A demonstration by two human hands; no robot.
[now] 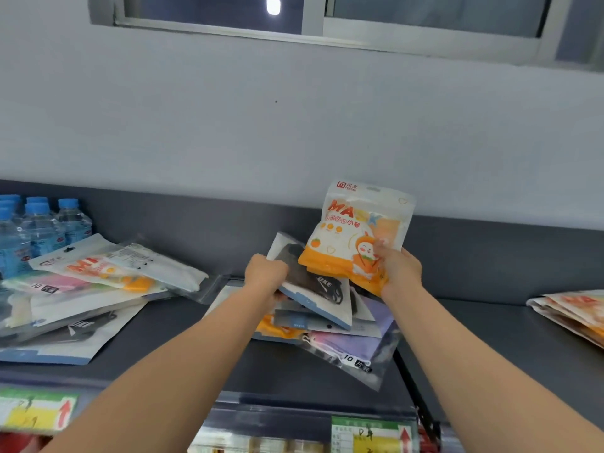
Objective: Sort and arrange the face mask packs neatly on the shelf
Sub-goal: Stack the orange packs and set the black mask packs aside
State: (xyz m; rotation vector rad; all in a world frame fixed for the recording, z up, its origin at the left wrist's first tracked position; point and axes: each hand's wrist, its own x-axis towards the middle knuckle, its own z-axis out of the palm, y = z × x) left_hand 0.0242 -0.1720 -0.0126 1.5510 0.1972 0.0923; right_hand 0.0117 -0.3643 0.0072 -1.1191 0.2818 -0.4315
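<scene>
**Head cam: both hands on mask packs at mid-shelf**

Head view, only feed I have.

Labels: right hand (400,266) holds an orange-and-white pack (361,233) upright, printed "MASK" in big letters, red logo at the top corner, cartoon figure low on the front. Left hand (266,273) grips a black-mask pack (313,286) with a blue bottom band; I read "IKE" on it. Under both sits the middle pile (343,335); a purple pack there shows "10". Left pile (85,289) has another orange pack, a pink one marked "10", and a "IKE" pack at the front. Price tags (369,434) on the shelf lip show red arrows; handwriting unreadable.

Room: dark shelf (294,367) is bare between left and middle piles and right of the middle pile, up to a third stack (575,310) at the right edge. Water bottles (42,223) stand back-left against the rear wall.

Pose: both forearms reach forward. Left fingers curled tight on the black pack's left edge. Right fingers clamped on the orange pack's lower right corner, lifted clear above the pile.
</scene>
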